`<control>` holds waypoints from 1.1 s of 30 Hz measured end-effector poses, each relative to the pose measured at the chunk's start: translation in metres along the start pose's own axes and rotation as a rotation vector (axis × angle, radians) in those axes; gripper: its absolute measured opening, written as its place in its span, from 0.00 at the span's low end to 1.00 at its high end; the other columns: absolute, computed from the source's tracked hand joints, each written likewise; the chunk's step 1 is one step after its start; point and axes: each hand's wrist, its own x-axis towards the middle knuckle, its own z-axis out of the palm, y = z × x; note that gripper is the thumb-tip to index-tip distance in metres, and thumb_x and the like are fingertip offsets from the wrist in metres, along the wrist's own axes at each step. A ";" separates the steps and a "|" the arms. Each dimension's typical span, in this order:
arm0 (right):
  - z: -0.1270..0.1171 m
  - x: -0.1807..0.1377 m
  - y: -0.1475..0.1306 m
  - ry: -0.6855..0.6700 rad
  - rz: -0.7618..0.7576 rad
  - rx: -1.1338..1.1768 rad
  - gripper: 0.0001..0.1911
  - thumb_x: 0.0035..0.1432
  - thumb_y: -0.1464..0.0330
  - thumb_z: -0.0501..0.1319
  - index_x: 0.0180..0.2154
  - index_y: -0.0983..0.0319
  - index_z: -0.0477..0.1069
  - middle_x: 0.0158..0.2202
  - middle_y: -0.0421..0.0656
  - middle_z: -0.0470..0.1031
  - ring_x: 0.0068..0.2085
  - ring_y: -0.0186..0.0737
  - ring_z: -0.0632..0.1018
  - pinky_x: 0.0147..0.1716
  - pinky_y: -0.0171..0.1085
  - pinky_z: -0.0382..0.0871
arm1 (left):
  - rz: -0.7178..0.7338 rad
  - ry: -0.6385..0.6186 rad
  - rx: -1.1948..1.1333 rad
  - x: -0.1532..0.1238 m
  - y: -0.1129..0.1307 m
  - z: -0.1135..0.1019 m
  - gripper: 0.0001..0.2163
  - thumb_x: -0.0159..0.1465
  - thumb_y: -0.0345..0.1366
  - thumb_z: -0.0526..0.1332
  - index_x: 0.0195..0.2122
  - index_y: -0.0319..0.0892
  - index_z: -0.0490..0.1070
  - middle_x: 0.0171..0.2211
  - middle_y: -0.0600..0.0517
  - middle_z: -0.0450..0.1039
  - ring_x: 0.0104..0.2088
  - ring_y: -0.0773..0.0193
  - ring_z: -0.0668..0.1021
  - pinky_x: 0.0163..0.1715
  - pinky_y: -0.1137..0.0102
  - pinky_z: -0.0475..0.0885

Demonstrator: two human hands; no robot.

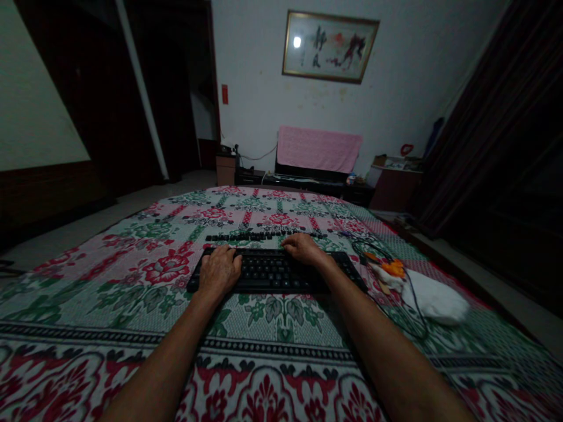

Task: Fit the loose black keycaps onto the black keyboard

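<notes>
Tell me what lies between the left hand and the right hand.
In the head view, a stretch of the black keyboard lies between the left hand and right hand.

Unreadable calligraphy (319,38) on the framed picture (331,47)

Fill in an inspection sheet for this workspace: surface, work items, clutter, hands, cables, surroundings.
Surface: floral bedspread, patterned in red, green and white.
Work items: black keyboard, partly covered by the hands; loose black keycaps in a row beyond its far edge.
Clutter: white bundle with an orange item beside it, right of the keyboard; exact nature unclear.
Hands: left hand on the keyboard's left end; right hand at its far edge, grip unclear.
Cables: dark cable looped by the bundle; connection unclear.
Surroundings: framed picture on the wall, pink towel below, dim light.
</notes>
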 end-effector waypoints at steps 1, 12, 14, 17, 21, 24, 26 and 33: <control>0.005 0.006 -0.002 0.033 -0.006 0.005 0.16 0.51 0.71 0.53 0.40 0.62 0.74 0.41 0.43 0.75 0.42 0.38 0.74 0.43 0.31 0.63 | 0.001 0.005 -0.002 0.000 0.000 0.000 0.16 0.61 0.40 0.46 0.41 0.42 0.70 0.46 0.47 0.68 0.48 0.59 0.68 0.45 0.64 0.62; 0.047 0.063 -0.002 0.015 0.135 -0.107 0.20 0.50 0.72 0.51 0.46 0.56 0.69 0.43 0.40 0.74 0.46 0.38 0.72 0.46 0.33 0.61 | -0.002 0.026 -0.018 -0.002 -0.001 0.003 0.16 0.61 0.40 0.47 0.42 0.42 0.69 0.48 0.46 0.67 0.50 0.58 0.66 0.46 0.64 0.60; 0.048 0.065 -0.001 -0.010 0.137 -0.114 0.20 0.50 0.72 0.52 0.45 0.56 0.69 0.43 0.40 0.74 0.47 0.39 0.71 0.46 0.33 0.61 | -0.008 0.022 -0.022 -0.002 0.000 0.002 0.15 0.61 0.40 0.47 0.42 0.42 0.69 0.47 0.46 0.68 0.50 0.59 0.66 0.46 0.64 0.60; 0.050 0.067 0.001 -0.033 0.142 -0.113 0.21 0.49 0.72 0.52 0.46 0.56 0.69 0.45 0.40 0.73 0.48 0.39 0.71 0.47 0.34 0.60 | -0.016 0.021 -0.027 -0.002 0.001 0.000 0.15 0.61 0.40 0.47 0.41 0.42 0.69 0.46 0.46 0.68 0.50 0.59 0.66 0.47 0.64 0.60; 0.049 0.067 0.001 -0.042 0.160 -0.101 0.21 0.49 0.71 0.53 0.47 0.57 0.69 0.46 0.41 0.72 0.49 0.40 0.70 0.48 0.34 0.60 | -0.015 0.014 -0.036 -0.002 0.001 0.000 0.15 0.61 0.40 0.47 0.41 0.42 0.69 0.47 0.46 0.68 0.50 0.58 0.66 0.47 0.64 0.60; 0.049 0.066 0.000 -0.029 0.176 -0.081 0.20 0.49 0.71 0.53 0.46 0.57 0.70 0.45 0.41 0.73 0.48 0.38 0.71 0.48 0.32 0.60 | -0.015 0.020 -0.041 -0.002 0.001 0.001 0.15 0.61 0.40 0.47 0.41 0.41 0.69 0.47 0.46 0.68 0.50 0.58 0.66 0.47 0.63 0.60; 0.050 0.066 0.000 -0.013 0.198 -0.067 0.19 0.49 0.70 0.54 0.45 0.58 0.70 0.43 0.41 0.73 0.46 0.38 0.71 0.47 0.32 0.61 | -0.013 0.022 -0.042 -0.002 0.001 0.001 0.16 0.61 0.40 0.47 0.41 0.41 0.69 0.47 0.45 0.68 0.50 0.58 0.66 0.47 0.63 0.60; 0.053 0.069 0.005 0.007 0.254 -0.023 0.18 0.47 0.71 0.57 0.42 0.59 0.71 0.39 0.41 0.75 0.43 0.37 0.73 0.44 0.31 0.62 | -0.025 0.006 -0.048 -0.002 0.002 -0.002 0.15 0.61 0.40 0.47 0.41 0.41 0.70 0.46 0.45 0.68 0.49 0.58 0.66 0.46 0.63 0.60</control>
